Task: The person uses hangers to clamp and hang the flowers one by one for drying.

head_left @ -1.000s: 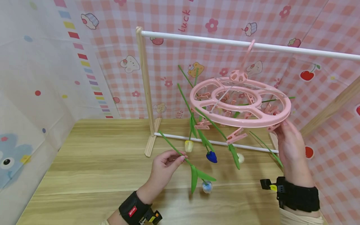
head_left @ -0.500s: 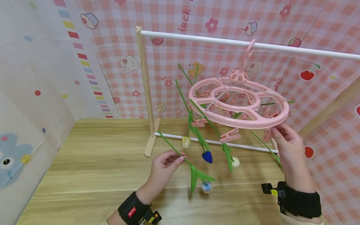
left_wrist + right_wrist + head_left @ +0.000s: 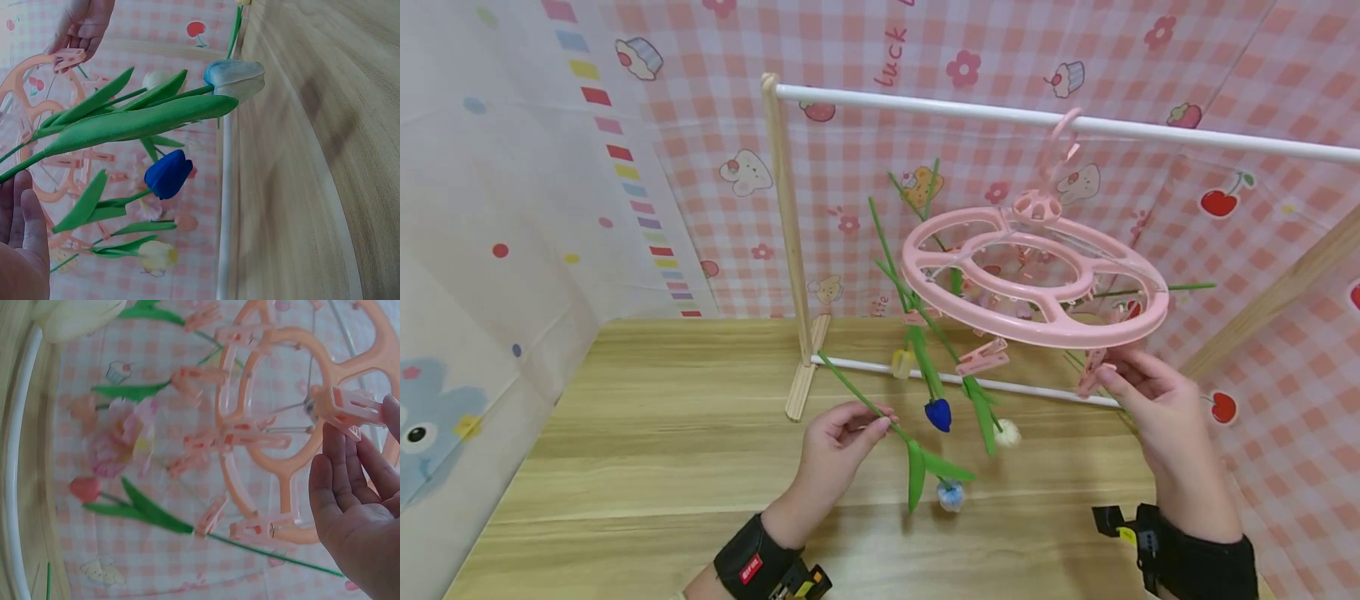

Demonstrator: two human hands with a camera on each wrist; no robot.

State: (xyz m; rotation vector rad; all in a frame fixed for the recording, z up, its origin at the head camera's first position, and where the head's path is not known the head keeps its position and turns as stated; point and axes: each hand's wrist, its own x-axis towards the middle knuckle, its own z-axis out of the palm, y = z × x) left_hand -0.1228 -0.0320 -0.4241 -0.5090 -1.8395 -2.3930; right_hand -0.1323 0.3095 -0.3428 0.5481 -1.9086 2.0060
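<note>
My left hand (image 3: 842,442) pinches the green stem of an artificial tulip with a pale blue-and-white head (image 3: 951,496), which points down and to the right above the table. A pink clip hanger (image 3: 1075,336) hangs by its hook from a rack. At its right front, my right hand (image 3: 1165,408) pinches one pink clothespin (image 3: 1093,372) between thumb and fingers; nothing shows in that clothespin's jaws. Head down from other clips hang a dark blue tulip (image 3: 937,414), a white tulip (image 3: 1007,432) and a yellow tulip (image 3: 902,363). In the right wrist view a red tulip (image 3: 84,489) hangs too.
The rack has a white top rod (image 3: 925,102), a wooden post (image 3: 790,217) and a white lower bar (image 3: 865,364). It stands on a wood-grain table (image 3: 662,467) before a pink checked cloth (image 3: 715,108). A pink ruffled flower (image 3: 119,437) hangs behind.
The hanger has turned, carrying its front clips and tulips leftward. My right hand has moved left and slightly down, from the ring's edge, with the clothespin. My left hand has stayed put.
</note>
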